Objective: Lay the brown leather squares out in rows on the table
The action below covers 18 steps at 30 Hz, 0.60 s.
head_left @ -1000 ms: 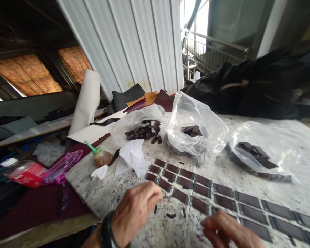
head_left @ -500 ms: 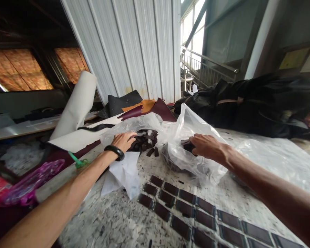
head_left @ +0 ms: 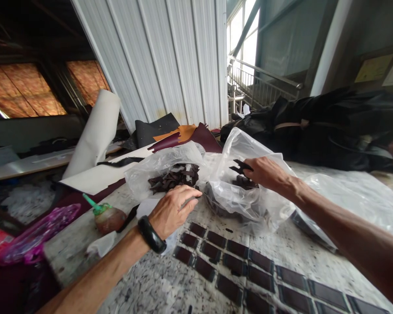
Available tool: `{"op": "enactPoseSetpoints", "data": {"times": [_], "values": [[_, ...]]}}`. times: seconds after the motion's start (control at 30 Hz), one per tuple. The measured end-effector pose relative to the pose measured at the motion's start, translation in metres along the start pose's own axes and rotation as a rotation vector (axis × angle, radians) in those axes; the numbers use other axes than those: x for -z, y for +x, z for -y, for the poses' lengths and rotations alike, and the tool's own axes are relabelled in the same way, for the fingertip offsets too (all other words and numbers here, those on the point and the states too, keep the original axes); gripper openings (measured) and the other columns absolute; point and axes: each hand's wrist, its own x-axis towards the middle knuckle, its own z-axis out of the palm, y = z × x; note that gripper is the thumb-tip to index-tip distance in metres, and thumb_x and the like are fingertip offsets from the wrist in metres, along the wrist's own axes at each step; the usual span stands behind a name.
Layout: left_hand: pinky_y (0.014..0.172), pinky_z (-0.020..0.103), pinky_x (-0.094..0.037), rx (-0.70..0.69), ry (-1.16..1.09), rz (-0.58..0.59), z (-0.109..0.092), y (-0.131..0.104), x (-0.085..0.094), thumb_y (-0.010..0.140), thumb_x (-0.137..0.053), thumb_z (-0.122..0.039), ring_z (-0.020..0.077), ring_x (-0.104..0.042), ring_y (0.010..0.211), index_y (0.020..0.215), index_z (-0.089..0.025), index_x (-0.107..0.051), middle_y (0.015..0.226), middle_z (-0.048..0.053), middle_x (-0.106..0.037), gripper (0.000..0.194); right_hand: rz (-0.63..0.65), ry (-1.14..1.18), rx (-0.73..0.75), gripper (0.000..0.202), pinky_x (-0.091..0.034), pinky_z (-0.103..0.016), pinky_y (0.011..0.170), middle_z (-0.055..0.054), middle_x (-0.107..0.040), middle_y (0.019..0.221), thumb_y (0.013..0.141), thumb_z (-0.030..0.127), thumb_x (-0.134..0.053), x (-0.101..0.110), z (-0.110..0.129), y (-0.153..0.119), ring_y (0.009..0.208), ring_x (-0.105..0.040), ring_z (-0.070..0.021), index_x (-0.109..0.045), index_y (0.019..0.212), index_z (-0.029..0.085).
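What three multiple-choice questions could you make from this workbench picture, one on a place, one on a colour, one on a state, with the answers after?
1. Where is the right hand?
A. In the mouth of the middle clear bag
B. On the white roll
C. On the red container

2. What colour is the cap on the small bottle?
A. Yellow
B. Green
C. Black

3. What is the right hand doing?
A. Lying flat and empty
B. Pinching a dark leather piece
C. Gripping scissors

Answers: 1 A, the hand reaches into the bag's opening. 2 B, the pointed cap is green. 3 B, a dark piece sticks out from its fingertips above the bag's pile.
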Motion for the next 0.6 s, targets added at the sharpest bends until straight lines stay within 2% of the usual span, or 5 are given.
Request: {"op": "enactPoseSetpoints", "data": {"times": [0.17,0.27,0.4,0.5,0.6], "values": [[0.081,0.022,-0.045,0.002,-0.127,-0.008,-0.033,0.002,0.001,0.089,-0.047,-0.018,0.0118,-0.061,0.089,0.100,-0.016,-0.064,0.096,0.002,-0.067,0.021,-0.185,0.243,-0.064,0.019,-0.030,-0.025,0.052,-0.002,-0.059,0.054,0.083,0.026,-0.046,0.014,0.002,-0.005,0.053,-0.054,-0.0155,-0.062,0.078,0.016],[0.072,0.021,-0.047,0.140,-0.363,0.017,-0.048,0.003,-0.002,0.090,-0.050,-0.027,0.0125,-0.063,0.084,0.101,-0.019,-0.064,0.093,0.001,-0.069,0.020,-0.171,0.419,-0.090,0.019,-0.031,-0.024,0.048,0.001,-0.054,0.044,0.079,0.029,-0.050,0.022,0.000,-0.008,0.046,-0.050,-0.0133,-0.061,0.069,0.017],[0.077,0.024,-0.049,0.252,-0.695,-0.016,-0.060,0.008,-0.004,0.087,-0.055,-0.037,0.0161,-0.063,0.091,0.107,-0.019,-0.062,0.098,0.004,-0.068,0.028,-0.122,0.669,-0.065,0.031,-0.036,-0.023,0.045,0.001,-0.053,0.046,0.079,0.041,-0.049,0.038,-0.001,-0.028,0.044,-0.048,-0.0119,-0.065,0.075,0.014],[0.084,0.027,-0.047,0.305,-0.920,-0.026,-0.072,0.010,0.001,0.082,-0.063,-0.039,0.0188,-0.060,0.101,0.114,-0.018,-0.057,0.107,0.008,-0.065,0.039,0.033,1.039,-0.054,0.035,-0.034,-0.019,0.039,0.000,-0.056,0.056,0.076,0.046,-0.057,0.049,0.006,-0.064,0.040,-0.043,-0.0071,-0.066,0.079,0.013],[0.091,0.029,-0.043,0.417,-1.223,0.201,-0.093,-0.001,-0.001,0.076,-0.070,-0.040,0.0215,-0.053,0.113,0.126,-0.018,-0.048,0.122,0.011,-0.057,0.059,0.426,1.456,-0.061,0.031,-0.029,-0.015,0.035,0.002,-0.054,0.055,0.075,0.043,-0.067,0.048,0.023,-0.116,0.036,-0.039,-0.0027,-0.068,0.078,0.012]]}}
